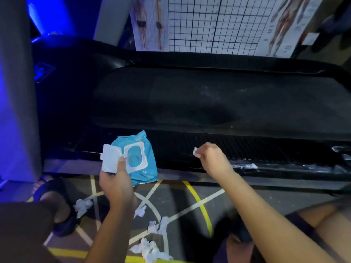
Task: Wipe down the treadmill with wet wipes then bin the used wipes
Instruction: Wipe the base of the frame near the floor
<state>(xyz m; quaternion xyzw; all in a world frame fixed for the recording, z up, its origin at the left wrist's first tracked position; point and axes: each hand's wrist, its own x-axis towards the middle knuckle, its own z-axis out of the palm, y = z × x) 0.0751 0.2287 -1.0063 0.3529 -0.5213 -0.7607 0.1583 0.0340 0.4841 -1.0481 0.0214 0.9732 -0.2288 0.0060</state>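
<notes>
Right hand (210, 158) pinching crumpled wipe (195, 151), ribbed treadmill rail (247, 147), glossy pack (136, 160)

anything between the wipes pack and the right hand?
Nothing: head view shows bare treadmill side rail between the wipes pack and the right hand pinching a wipe.

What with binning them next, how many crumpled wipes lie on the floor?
4 wipes: one beside the sandal, one mid-floor, one just below it, one at the bottom edge. Arms may hide others.
</notes>
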